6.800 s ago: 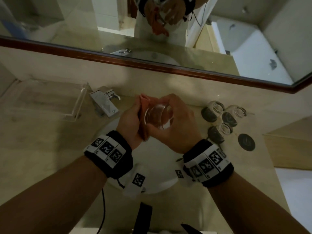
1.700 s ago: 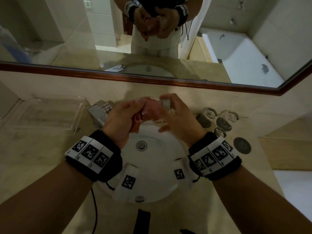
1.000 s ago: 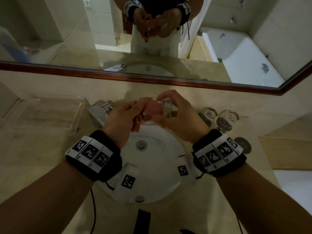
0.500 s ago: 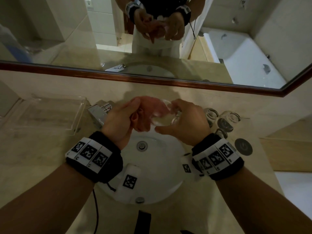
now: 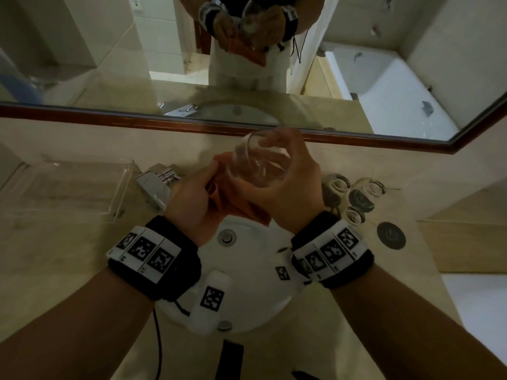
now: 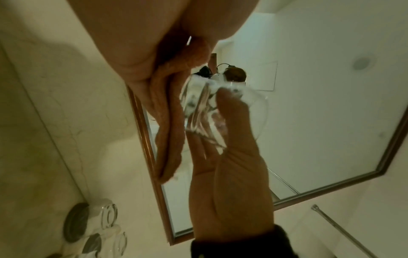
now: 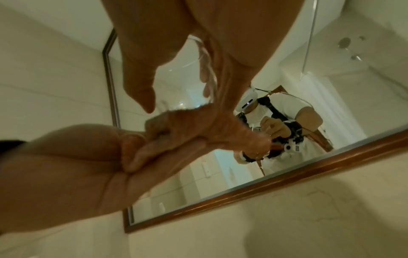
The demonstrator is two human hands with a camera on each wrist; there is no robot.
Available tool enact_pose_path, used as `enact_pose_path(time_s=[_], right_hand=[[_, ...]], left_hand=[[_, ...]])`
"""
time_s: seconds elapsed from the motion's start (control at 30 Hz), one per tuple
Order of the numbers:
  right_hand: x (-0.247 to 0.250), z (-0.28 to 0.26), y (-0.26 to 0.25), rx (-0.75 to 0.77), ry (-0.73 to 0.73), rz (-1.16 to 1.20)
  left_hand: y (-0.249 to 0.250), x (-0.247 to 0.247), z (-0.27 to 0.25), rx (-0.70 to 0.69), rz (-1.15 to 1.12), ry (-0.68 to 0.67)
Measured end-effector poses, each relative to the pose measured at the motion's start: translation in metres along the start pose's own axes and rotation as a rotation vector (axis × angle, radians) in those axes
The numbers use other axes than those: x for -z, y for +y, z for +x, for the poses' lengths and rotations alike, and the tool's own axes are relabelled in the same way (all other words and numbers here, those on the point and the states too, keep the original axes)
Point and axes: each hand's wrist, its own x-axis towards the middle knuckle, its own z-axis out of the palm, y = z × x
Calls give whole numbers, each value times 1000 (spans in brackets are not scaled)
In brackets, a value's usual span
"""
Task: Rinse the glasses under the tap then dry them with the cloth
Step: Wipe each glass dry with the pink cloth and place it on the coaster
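Note:
In the head view my right hand grips a clear glass above the back of the basin, tilted with its mouth up and to the left. My left hand holds a bunched orange cloth against the glass's lower side. The left wrist view shows the cloth lying along the glass, with right-hand fingers across it. From the right wrist, the glass sits in my right hand and the cloth is pinched by the left hand.
A chrome tap stands left of the white sink. Three more glasses and a dark round coaster sit on the counter at right. A clear tray lies at left. The mirror frame runs behind.
My right hand has lifted the glass towards the mirror and turned its mouth up and left. The cloth, earlier pushed into the glass, now lies under and beside it.

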Motion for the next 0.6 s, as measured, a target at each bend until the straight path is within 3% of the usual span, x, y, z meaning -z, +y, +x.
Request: enact_pose_path(time_s=[0.07, 0.2, 0.43, 0.6], right_hand=[[1, 2, 5, -29, 32, -28], [-2, -4, 7, -44, -90, 56], [4, 8, 20, -189, 74, -134], [2, -4, 18, -292, 40, 11]], left_hand=[[3, 3, 0, -4, 1, 25], [1, 6, -1, -15, 18, 11], [0, 4, -3, -130, 111, -35], [3, -1, -5, -200, 151, -138]])
